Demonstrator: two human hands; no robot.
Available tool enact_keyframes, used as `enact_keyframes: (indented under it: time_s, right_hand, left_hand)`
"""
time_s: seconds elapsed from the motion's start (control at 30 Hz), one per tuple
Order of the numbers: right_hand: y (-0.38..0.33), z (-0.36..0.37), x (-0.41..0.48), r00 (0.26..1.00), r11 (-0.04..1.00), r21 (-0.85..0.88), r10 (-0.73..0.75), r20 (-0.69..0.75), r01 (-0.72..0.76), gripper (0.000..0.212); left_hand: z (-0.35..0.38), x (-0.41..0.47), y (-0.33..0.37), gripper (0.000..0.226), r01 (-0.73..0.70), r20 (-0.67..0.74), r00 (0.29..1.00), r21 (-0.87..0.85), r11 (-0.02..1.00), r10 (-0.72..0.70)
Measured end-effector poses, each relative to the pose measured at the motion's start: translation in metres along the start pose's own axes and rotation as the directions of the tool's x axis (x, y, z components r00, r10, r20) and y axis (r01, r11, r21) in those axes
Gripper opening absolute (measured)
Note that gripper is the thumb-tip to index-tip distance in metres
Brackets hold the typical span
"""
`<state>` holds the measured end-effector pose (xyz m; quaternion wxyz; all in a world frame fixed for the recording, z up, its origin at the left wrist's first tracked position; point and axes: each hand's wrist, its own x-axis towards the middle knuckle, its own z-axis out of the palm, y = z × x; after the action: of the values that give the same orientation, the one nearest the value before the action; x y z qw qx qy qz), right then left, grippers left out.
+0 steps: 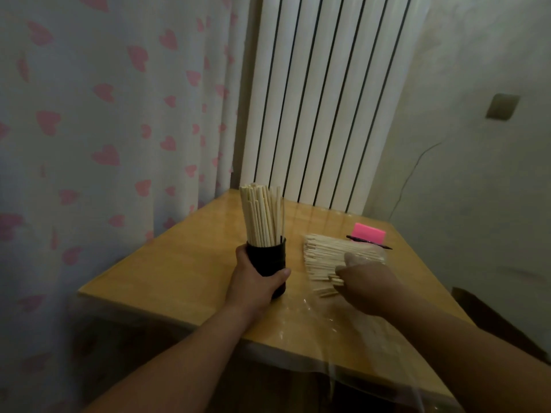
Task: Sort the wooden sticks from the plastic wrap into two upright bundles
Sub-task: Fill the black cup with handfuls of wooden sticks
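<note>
A black cup (268,259) stands on the wooden table (167,263) with an upright bundle of pale wooden sticks (262,216) in it. My left hand (253,281) is wrapped around the cup's lower part. To its right a flat pile of wooden sticks (325,254) lies in clear plastic wrap (328,320), whose loose end trails toward the table's near edge. My right hand (363,281) rests on the pile's near end, fingers curled onto the stick tips; whether it grips any stick cannot be told.
A pink block (368,232) sits behind the pile, with a thin black strip (369,242) in front of it. A white radiator (322,99) stands behind the table, a heart-patterned curtain (104,129) to the left. A dark object (492,317) lies at the right.
</note>
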<state>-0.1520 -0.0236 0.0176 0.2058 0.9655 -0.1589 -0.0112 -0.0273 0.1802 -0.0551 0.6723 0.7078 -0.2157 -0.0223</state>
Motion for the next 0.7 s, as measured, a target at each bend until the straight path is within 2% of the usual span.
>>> enact_keyframes:
  time_s: [0.07,0.2,0.3,0.43,0.57,0.63,0.7]
  right_hand:
    - [0.001,-0.003,0.001,0.997,0.997,0.06,-0.037,-0.063,0.041,0.036]
    - [0.009,-0.009,0.004,0.984,0.988,0.132,-0.057,-0.169,0.08,0.048]
    - [0.013,-0.024,0.0,0.978,0.924,0.378,0.031,-0.209,0.051,0.048]
    - [0.021,-0.059,-0.003,0.959,0.674,0.736,0.162,-0.233,0.064,0.055]
    - [0.027,-0.079,0.004,0.978,0.458,0.887,0.151,-0.147,0.062,0.062]
    - [0.026,-0.091,0.004,0.976,0.27,0.957,0.155,-0.15,0.105,0.058]
    - [0.021,-0.111,0.005,0.958,0.05,0.984,0.224,-0.179,0.172,0.052]
  left_hand:
    - [0.0,0.0,0.0,0.1,-0.004,0.004,1.0,0.012,1.0,0.004]
    - [0.0,0.0,0.0,0.1,-0.012,0.005,1.0,0.023,1.0,0.012]
    - [0.0,0.0,-0.001,0.101,-0.008,0.004,1.0,0.019,1.0,0.008]
    - [0.0,0.0,0.0,0.1,-0.015,0.014,1.0,0.025,1.0,0.015]
    - [-0.001,0.0,-0.001,0.097,-0.009,0.024,1.0,0.018,1.0,0.009]
    - [-0.001,0.001,-0.001,0.097,-0.01,0.029,1.0,0.031,0.999,0.009]
    - [0.0,0.002,-0.002,0.098,-0.008,0.031,1.0,0.041,0.999,0.007]
